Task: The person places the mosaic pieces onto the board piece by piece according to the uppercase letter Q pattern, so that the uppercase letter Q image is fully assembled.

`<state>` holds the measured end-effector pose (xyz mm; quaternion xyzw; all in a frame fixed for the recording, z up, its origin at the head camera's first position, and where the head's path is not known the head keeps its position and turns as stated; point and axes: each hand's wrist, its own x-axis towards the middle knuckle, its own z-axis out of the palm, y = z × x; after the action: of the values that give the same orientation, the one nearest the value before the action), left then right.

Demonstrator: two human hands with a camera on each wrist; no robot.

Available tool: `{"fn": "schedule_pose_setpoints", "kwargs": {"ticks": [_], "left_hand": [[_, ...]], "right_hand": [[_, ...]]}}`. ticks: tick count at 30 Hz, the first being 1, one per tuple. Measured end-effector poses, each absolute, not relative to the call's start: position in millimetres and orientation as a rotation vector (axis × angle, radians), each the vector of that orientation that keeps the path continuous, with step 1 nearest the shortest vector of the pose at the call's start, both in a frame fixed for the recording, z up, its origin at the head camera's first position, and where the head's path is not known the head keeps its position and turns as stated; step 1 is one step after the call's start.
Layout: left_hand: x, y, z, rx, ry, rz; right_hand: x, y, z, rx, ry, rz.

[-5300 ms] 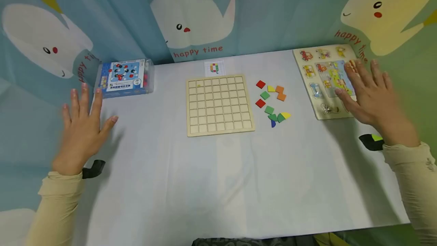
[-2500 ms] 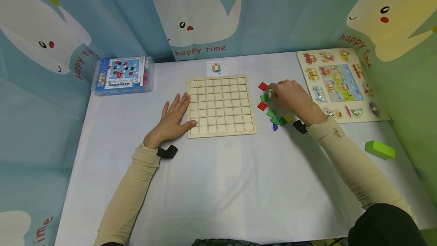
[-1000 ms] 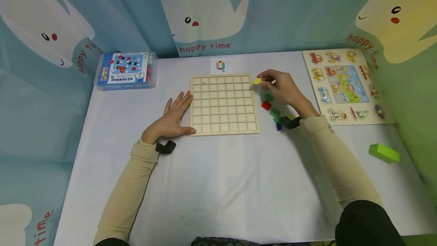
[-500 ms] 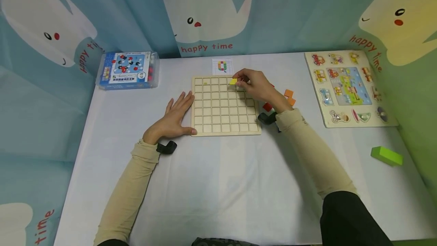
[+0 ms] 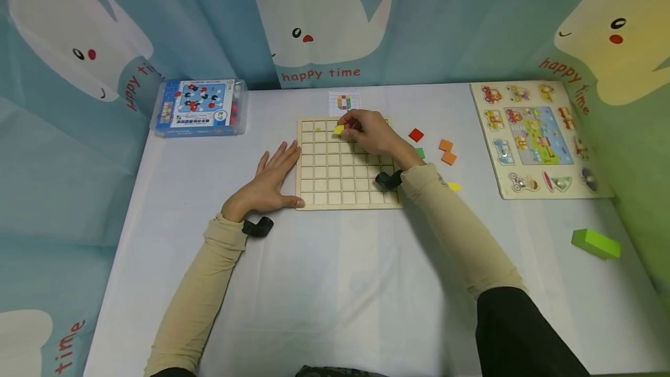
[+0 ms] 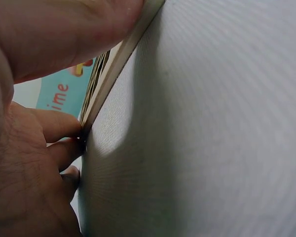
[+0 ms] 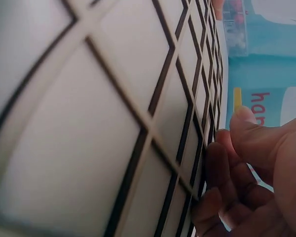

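A pale wooden grid board point(image 5: 334, 171) lies flat in the middle of the table. Along its left edge rests my left hand point(image 5: 266, 187), fingers spread and straight, thumb at the lower left corner. The left wrist view shows that thumb point(image 6: 79, 34) and the fingertips at the board's rim. My right hand point(image 5: 373, 132) pinches a small yellow tile point(image 5: 338, 130) between thumb and fingers over the board's top rows. In the right wrist view the yellow tile point(image 7: 237, 98) stands up past the thumb tip, with the other fingers curled close to the grid.
Right of the board lie a red tile point(image 5: 416, 135), orange tiles point(image 5: 448, 158) and a yellow piece point(image 5: 454, 187); the right arm hides others. A pattern card point(image 5: 344, 101) sits behind the board. Around stand a boxed set point(image 5: 200, 108), a picture puzzle point(image 5: 541, 138) and a green block point(image 5: 596, 244).
Both hands were raised apart at first. My left hand came to the board's left edge; my right hand took the yellow tile from the loose pieces and carried it left over the board.
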<state>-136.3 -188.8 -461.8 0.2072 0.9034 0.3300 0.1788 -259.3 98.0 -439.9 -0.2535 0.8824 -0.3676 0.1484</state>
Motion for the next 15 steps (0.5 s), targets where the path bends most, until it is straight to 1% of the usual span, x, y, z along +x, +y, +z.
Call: {"fn": "schedule_pose_setpoints", "kwargs": {"ticks": [15], "left_hand": [[-137.0,-189.9,-461.1,0.590,2.548,0.933]], "right_hand": [[-265.5,81.9,-439.8,-0.783,2.561,-0.903]]}}
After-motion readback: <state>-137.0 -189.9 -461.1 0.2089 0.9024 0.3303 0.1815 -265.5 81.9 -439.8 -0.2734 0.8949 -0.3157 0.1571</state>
